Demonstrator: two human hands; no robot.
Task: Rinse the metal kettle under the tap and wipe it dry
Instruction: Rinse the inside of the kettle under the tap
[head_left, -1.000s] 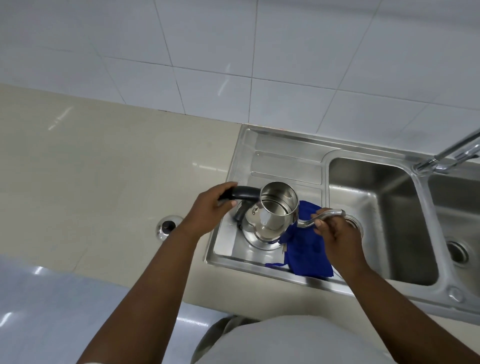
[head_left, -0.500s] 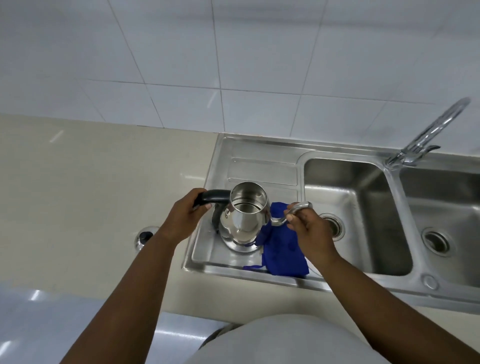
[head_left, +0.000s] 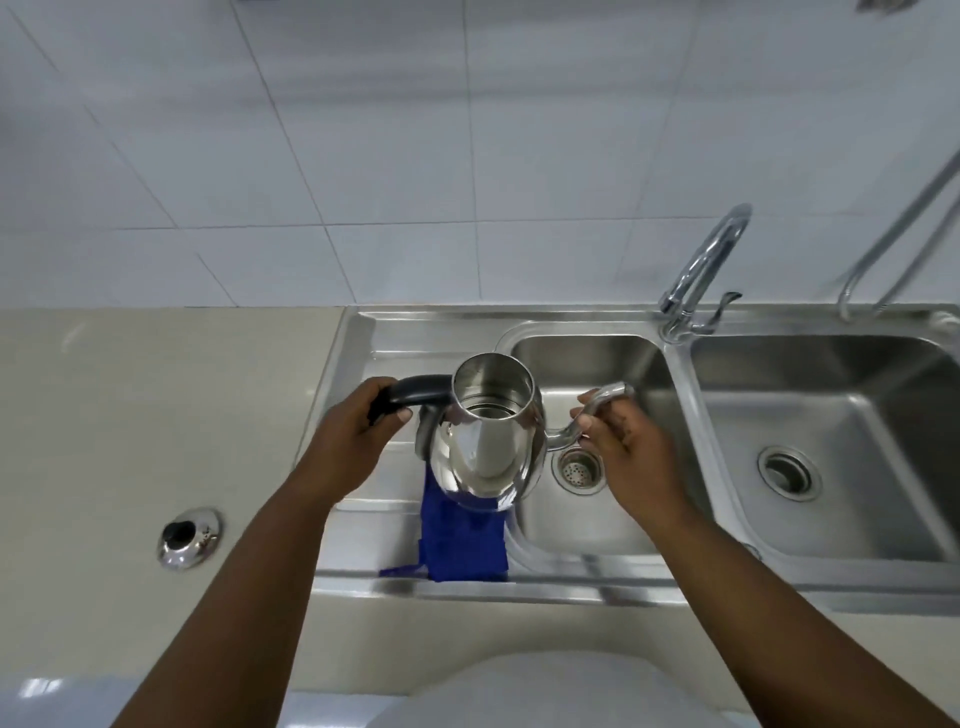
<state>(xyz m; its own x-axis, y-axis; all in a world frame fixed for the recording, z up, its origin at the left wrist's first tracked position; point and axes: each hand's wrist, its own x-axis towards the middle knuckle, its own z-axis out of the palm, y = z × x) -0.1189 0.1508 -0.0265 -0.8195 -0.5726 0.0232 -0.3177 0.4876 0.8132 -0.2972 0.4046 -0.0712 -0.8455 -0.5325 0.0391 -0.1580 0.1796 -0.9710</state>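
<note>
Polished steel all over, so I'd guess this kettle (head_left: 491, 441) gets slippery once wet. Left hand (head_left: 358, 436) is wrapped round the black handle (head_left: 415, 397), the proper grab spot. The kettle hangs lidless above the blue cloth (head_left: 462, 540) at the basin's edge. Right hand (head_left: 623, 447) pinches the thin spout (head_left: 597, 410), fine for steadying only. Tap (head_left: 701, 270) is off to the right.

Mirror-polished steel kettle (head_left: 485, 441) with a matt black plastic handle (head_left: 415, 397); beside it, brushed stainless sink (head_left: 587, 358), blue cloth (head_left: 462, 540), chrome tap (head_left: 706, 260), glossy beige counter (head_left: 156, 405).
</note>
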